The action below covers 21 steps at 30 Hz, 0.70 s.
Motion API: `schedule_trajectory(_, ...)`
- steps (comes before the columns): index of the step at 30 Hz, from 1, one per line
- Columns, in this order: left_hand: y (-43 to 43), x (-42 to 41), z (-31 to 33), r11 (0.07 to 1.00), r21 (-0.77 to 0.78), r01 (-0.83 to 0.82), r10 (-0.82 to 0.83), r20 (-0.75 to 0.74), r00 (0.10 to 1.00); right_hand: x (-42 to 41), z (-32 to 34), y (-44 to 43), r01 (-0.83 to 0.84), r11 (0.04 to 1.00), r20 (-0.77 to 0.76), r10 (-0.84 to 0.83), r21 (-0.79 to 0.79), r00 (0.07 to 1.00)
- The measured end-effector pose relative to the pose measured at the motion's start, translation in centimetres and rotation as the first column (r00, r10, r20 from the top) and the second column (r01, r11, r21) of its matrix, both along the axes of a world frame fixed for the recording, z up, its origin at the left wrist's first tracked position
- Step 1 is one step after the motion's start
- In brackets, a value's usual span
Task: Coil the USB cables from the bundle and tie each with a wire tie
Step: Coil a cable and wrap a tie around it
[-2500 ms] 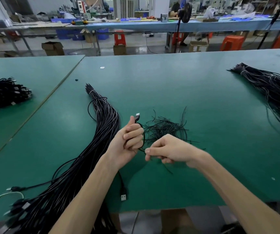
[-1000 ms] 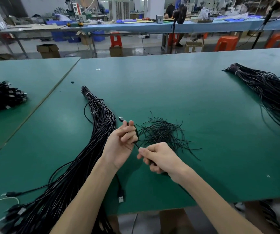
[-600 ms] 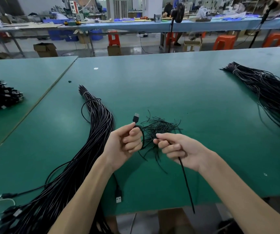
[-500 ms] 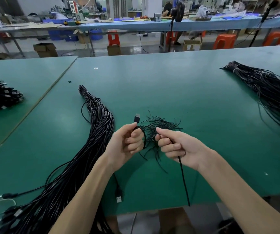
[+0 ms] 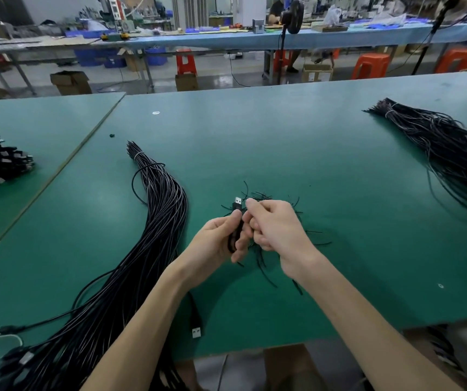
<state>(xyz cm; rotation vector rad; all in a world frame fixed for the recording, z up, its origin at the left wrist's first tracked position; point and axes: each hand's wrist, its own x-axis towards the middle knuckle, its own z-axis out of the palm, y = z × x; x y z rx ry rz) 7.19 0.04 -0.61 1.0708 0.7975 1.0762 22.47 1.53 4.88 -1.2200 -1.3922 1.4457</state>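
I am holding one coiled cable (image 5: 233,237) in my left hand (image 5: 215,242), above the desk (image 5: 311,153) and just in front of the loose pile of ties (image 5: 263,196). The fingers (image 5: 240,246) of this hand are clamped around the loops, and the long axis of the coil is standing nearly upright, with the plug (image 5: 237,204) pointing up and away from me. My right hand (image 5: 279,230) is pressing close against the right side of the coil, so it is the nearer hand for the tying. Its fingers are curled together, but I cannot tell if they are pinching a tie, because the knuckles are hiding it. I am judging that the next move is to wrap a tie across the middle of the coil, at a right angle to its long axis, so the left hand must not be loosening, or the loops could be springing open. The big bundle (image 5: 156,235) of straight cables is lying to my left, running from the near edge toward the far side, and is waiting its turn.
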Motion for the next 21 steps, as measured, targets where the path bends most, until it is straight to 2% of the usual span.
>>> schedule_trajectory(2,0.0,0.3,-0.4,0.996,0.011,-0.092,0.092,-0.064,0.994,-0.6,-0.2,-0.6,-0.017,0.978,0.272,-0.042,0.210,0.962)
schedule_trajectory(3,0.1,0.5,-0.6,0.990,0.023,-0.141,0.142,-0.095,0.985,-0.9,-0.4,-1.0,-0.045,0.960,0.357,-0.059,0.276,0.932)
schedule_trajectory(8,0.3,0.1,-0.6,0.936,-0.001,-0.351,0.349,-0.103,0.931,-2.6,-1.0,-2.9,-0.188,0.856,0.648,-0.203,0.481,0.734)
schedule_trajectory(10,0.5,-0.2,-0.5,0.914,-0.035,-0.405,0.404,-0.038,0.914,-3.4,-1.4,-3.7,-0.216,0.847,0.649,-0.183,0.485,0.738)
schedule_trajectory(12,0.6,-0.3,-0.2,0.904,-0.119,-0.410,0.424,0.135,0.896,-4.0,-2.0,-4.2,-0.221,0.874,0.604,-0.099,0.433,0.791)
schedule_trajectory(15,0.7,-0.7,0.3,0.872,-0.255,-0.418,0.484,0.318,0.815,-4.3,-3.6,-4.5,-0.226,0.907,0.538,-0.001,0.355,0.843)
schedule_trajectory(18,0.7,-1.0,0.5,0.834,-0.362,-0.416,0.546,0.440,0.713,-3.6,-5.0,-4.4,-0.157,0.962,0.354,0.070,0.224,0.932)
schedule_trajectory(21,0.8,-1.5,0.8,0.839,-0.393,-0.377,0.543,0.545,0.639,-2.5,-5.6,-3.9,-0.136,0.977,0.322,0.077,0.163,0.944)
